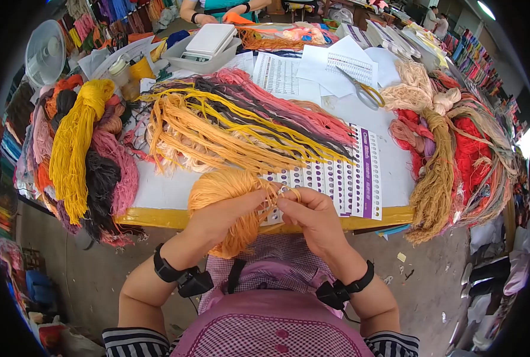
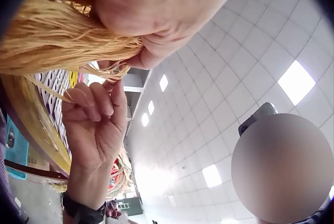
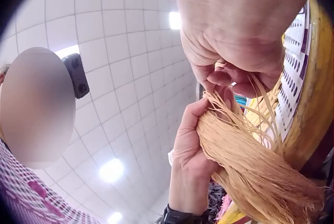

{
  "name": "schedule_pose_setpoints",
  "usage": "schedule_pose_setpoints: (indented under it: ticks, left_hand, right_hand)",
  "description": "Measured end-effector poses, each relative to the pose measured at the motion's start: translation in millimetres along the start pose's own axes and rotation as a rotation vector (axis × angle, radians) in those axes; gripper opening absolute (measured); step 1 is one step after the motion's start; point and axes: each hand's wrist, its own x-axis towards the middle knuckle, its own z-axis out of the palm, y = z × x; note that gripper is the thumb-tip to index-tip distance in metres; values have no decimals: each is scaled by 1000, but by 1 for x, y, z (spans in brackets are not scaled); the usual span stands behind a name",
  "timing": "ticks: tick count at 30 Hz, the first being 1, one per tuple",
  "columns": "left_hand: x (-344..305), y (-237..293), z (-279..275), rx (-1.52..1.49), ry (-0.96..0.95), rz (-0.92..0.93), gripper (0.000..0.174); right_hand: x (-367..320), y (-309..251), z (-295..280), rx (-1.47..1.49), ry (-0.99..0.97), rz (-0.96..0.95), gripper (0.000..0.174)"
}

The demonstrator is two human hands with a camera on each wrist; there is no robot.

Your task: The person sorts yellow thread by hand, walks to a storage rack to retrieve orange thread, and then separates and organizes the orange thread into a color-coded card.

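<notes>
A thick skein of light orange thread (image 1: 222, 191) hangs over the table's front edge, gripped near its gathered end by my left hand (image 1: 234, 213). My right hand (image 1: 313, 221) pinches a few strands pulled out from that end, its fingertips close to the left ones. In the right wrist view, loose strands (image 3: 255, 109) run from the skein (image 3: 245, 156) up to the curled right fingers. Perforated white and purple thread cards (image 1: 367, 178) lie just beyond the hands. Lengths of orange, yellow, black and pink thread (image 1: 235, 128) spread across them.
Piled skeins hang at the left (image 1: 80, 143) and the right (image 1: 437, 160). Scissors (image 1: 363, 89) lie on printed sheets (image 1: 285, 74). A white scale (image 1: 208, 43) sits in a grey tray at the back. The yellow table edge (image 1: 158, 217) runs under my hands. Across the table is another person (image 1: 223, 12).
</notes>
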Motion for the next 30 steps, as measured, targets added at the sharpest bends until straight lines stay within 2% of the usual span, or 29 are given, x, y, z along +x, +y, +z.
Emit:
schedule_pose_setpoints:
  ticks: [4, 6, 10, 12, 25, 27, 30]
  left_hand:
    - [0, -4, -3, 113, 1, 30, 33]
    - [-3, -5, 1, 176, -10, 131, 32]
    - [-5, 0, 4, 100, 67, 66, 31]
    - [-3, -2, -2, 45, 107, -33, 31]
    - [2, -5, -1, -63, -32, 15, 36]
    - [0, -3, 3, -18, -22, 48, 31]
    - [-1, -2, 2, -30, -32, 45, 31]
  right_hand:
    - [3, 1, 4, -27, 12, -17, 11]
    - [3, 2, 1, -97, -16, -37, 11]
    - [3, 2, 0, -89, 3, -31, 11]
    - [2, 1, 0, -79, -3, -35, 12]
    - [3, 1, 2, 7, -32, -104, 14]
    - [3, 1, -1, 0, -24, -33, 14]
    - [3, 2, -2, -17, -21, -28, 14]
